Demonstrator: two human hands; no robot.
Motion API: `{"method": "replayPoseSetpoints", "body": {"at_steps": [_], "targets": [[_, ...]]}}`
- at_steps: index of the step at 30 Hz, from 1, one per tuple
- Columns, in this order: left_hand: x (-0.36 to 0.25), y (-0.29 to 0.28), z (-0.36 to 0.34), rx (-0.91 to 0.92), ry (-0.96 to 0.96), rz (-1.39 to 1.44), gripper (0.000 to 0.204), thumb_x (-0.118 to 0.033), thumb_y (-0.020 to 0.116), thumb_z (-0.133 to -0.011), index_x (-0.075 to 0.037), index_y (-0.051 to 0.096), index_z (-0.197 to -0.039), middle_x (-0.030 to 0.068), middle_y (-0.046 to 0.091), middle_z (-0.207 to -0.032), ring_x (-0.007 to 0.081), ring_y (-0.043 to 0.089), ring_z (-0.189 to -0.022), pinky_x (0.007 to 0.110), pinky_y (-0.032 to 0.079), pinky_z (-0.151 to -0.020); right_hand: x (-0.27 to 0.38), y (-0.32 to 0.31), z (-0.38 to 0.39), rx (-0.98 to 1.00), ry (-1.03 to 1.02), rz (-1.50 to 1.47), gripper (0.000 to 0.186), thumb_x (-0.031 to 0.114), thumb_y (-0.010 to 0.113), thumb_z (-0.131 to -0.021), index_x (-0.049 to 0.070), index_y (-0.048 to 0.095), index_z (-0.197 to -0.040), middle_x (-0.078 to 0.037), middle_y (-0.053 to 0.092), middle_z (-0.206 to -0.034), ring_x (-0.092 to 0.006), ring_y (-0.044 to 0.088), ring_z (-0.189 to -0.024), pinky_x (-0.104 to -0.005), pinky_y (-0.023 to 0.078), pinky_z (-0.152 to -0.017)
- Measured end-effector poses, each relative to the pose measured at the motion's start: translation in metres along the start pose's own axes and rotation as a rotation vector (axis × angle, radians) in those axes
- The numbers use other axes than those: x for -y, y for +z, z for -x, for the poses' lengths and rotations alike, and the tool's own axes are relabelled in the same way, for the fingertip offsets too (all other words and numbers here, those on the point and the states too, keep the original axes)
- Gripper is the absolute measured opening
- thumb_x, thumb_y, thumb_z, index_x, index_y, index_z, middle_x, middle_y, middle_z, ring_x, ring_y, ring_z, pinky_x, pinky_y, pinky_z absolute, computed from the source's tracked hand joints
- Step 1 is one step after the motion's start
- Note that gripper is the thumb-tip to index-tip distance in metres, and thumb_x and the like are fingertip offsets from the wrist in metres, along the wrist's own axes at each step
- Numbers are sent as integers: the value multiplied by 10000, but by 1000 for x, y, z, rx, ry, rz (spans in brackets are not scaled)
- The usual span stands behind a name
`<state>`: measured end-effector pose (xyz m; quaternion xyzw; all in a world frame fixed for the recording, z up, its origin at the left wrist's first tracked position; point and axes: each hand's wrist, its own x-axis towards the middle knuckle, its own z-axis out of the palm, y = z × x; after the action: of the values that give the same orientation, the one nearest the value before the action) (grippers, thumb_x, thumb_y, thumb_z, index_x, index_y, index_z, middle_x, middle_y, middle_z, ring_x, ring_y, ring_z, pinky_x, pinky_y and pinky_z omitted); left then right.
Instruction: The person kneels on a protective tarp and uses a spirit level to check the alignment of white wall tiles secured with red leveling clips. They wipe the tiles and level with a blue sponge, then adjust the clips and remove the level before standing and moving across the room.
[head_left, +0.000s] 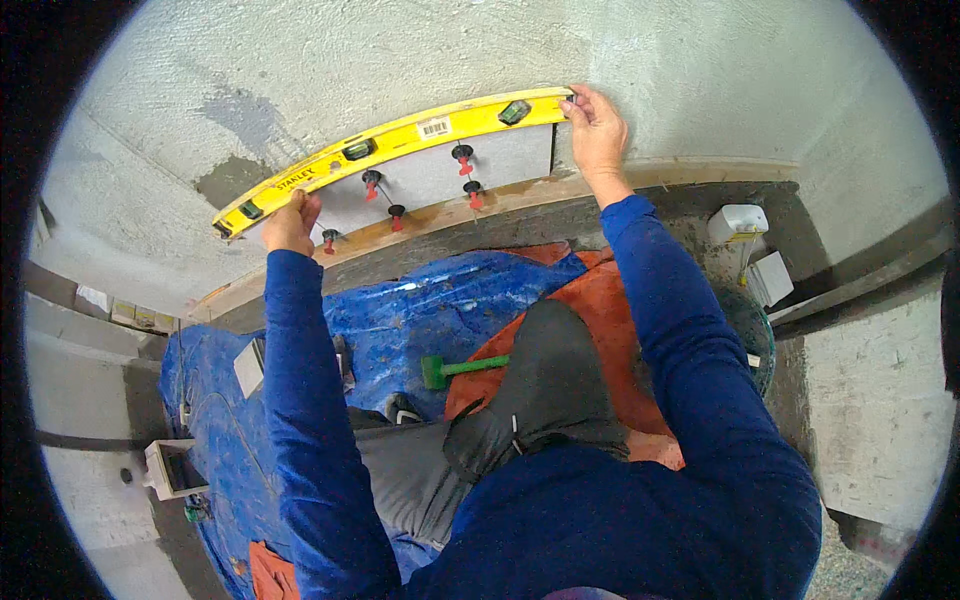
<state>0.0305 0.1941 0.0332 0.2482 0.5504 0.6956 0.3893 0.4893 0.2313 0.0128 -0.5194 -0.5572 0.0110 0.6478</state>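
Note:
I hold a yellow spirit level [390, 142] with both hands along the top of pale grey tiles [515, 160] on the wall. My left hand [290, 225] grips its lower edge toward the left end; my right hand [596, 135] has thumb and fingers round its right end. Several black-and-red tile levelling clips [462, 157] stick out from the tiles just under the level. A wooden batten [420, 226] runs beneath the tiles.
A blue tarp [400, 310] and an orange sheet [620, 350] cover the floor under me. A green-handled tool [465, 366] lies by my knee. A white jug [737, 222] and pale box [769, 279] stand right, a white container [175, 468] left. Walls close in on both sides.

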Motion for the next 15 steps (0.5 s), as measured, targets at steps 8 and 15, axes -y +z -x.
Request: {"method": "replayPoseSetpoints", "body": {"at_steps": [8, 15], "targets": [[12, -3, -15, 38, -14, -132, 193, -42, 607, -955, 12, 583, -1139, 134, 676, -865, 233, 699, -693, 330, 630, -614, -4, 14, 8, -38, -1, 20, 279, 124, 784, -799, 93, 732, -1072, -123, 717, -922, -262, 702, -810, -379, 549, -737], [12, 5, -21, -16, -24, -174, 214, -47, 606, -956, 5, 576, -1161, 128, 663, -853, 231, 690, -644, 339, 622, -556, -5, 24, 9, -44, 26, 69, 276, 129, 770, -808, 93, 728, -1079, -123, 715, -927, -260, 697, -821, -377, 544, -745]]}}
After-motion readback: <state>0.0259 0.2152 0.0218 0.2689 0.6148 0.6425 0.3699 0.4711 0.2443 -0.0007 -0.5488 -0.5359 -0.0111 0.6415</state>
